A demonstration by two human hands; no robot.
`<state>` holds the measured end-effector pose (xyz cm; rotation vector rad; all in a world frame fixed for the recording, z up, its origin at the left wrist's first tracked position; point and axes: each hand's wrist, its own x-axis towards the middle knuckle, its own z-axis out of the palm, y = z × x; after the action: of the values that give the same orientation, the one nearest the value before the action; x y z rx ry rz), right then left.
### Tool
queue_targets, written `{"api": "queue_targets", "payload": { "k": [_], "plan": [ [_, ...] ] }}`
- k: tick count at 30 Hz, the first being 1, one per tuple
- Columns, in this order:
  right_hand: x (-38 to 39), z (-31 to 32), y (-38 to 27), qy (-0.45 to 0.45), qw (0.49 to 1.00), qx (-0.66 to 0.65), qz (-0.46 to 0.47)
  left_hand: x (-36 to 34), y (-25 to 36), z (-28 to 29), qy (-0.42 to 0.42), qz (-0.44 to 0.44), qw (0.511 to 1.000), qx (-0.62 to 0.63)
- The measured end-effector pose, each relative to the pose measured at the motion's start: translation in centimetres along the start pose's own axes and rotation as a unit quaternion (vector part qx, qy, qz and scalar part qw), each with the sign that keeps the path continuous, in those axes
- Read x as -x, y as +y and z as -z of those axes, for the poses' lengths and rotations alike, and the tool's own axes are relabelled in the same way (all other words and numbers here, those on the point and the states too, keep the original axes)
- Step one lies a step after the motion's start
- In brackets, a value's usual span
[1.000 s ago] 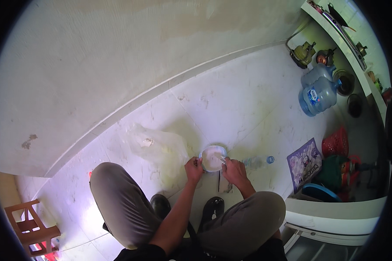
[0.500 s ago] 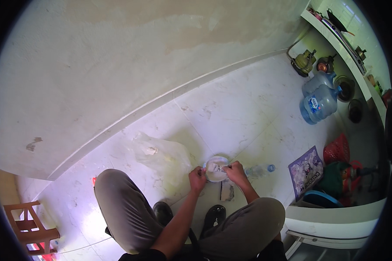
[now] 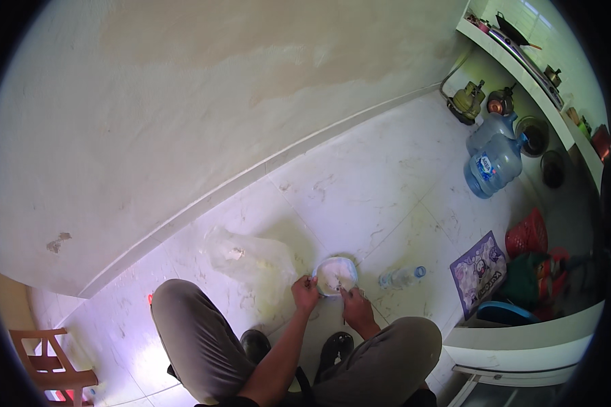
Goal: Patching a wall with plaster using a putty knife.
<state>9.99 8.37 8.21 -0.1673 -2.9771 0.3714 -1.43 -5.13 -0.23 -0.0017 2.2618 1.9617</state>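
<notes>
A white bowl (image 3: 350, 261) with pale paste or powder in it stands on the floor in front of my feet. My left hand (image 3: 305, 293) is closed on its left rim. Closed at the near right side of the bowl, my right hand (image 3: 358, 308) grips a thin stirring tool (image 3: 340, 283) that reaches into the pale stuff; its exact kind is too small to make out. To the left lies a crumpled clear plastic bag (image 3: 251, 261) with something whitish in it. A clear plastic bottle (image 3: 402, 277) lies on its side to the right.
A bare plastered wall (image 3: 183, 102) runs along the far left. At right are blue water jugs (image 3: 495, 166), a green gas cylinder (image 3: 468, 100), a purple printed bag (image 3: 480, 271) and a red basket (image 3: 527, 233) beneath a counter. A brown plastic stool (image 3: 54, 366) stands lower left.
My right hand has moved down and left, from the bowl's right rim to its near side. The grey rectangular piece that lay below the bowl no longer shows. The view has shifted slightly.
</notes>
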Motion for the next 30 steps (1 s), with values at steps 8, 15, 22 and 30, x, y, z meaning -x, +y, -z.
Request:
{"api": "queue_targets", "payload": {
  "k": [8, 15, 22, 30],
  "plan": [
    [-0.1, 0.2, 0.7, -0.013, 0.998, -0.046, -0.042, -0.1, 1.4, 2.0, 0.002, 0.005, 0.974, -0.226],
    [-0.6, 0.9, 0.6, -0.008, 0.997, -0.068, -0.038, -3.5, 23.6, 6.2, -0.339, 0.094, 0.880, -0.318],
    [-0.7, 1.2, 2.3, -0.051, 0.994, -0.081, -0.060, -13.1, 33.9, 16.5, -0.231, -0.200, 0.774, -0.555],
    [-1.1, 0.7, 2.1, -0.034, 0.995, -0.092, -0.028, -15.5, 12.4, 27.4, -0.070, -0.023, 0.907, -0.415]
  ]
}}
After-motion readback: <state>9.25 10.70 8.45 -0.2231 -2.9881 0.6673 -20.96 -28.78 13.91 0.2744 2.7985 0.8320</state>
